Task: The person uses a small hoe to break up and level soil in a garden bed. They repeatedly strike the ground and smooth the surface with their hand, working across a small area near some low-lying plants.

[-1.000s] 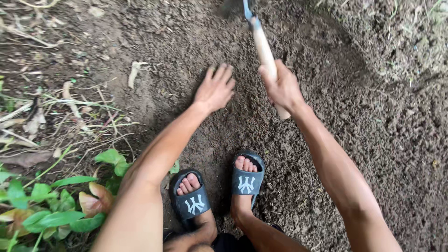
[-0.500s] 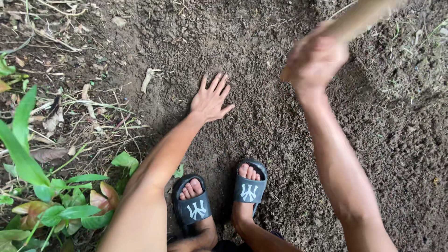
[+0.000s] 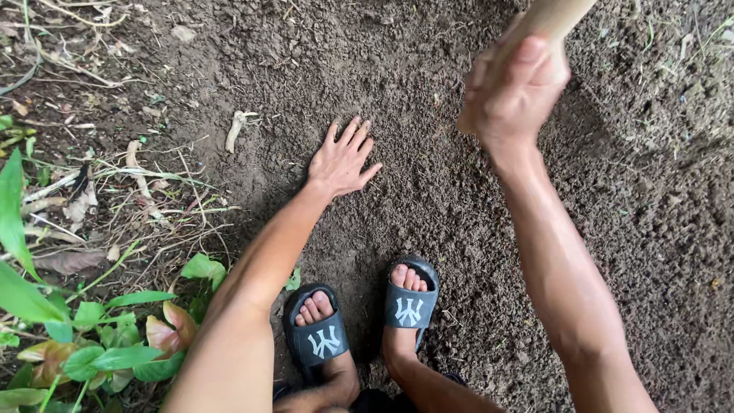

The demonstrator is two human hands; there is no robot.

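My left hand (image 3: 342, 160) lies flat on the dark loose soil (image 3: 428, 69), fingers spread, holding nothing. My right hand (image 3: 514, 90) is raised close to the camera, blurred, and closed around a pale wooden tool handle (image 3: 556, 15) that runs out of the top edge; the tool's head is out of view. My two feet in black slide sandals (image 3: 359, 321) stand on the soil below the hands.
Green leafy plants (image 3: 84, 329) grow at the lower left. Dry leaves, twigs and grass stalks (image 3: 115, 183) litter the ground along the left side. Bare, crumbly earth spreads to the right (image 3: 657, 214).
My right hand has swung the wooden-handled tool up from the soil toward the camera. The tool's blue metal part has left the view. The left hand stays flat on the ground.
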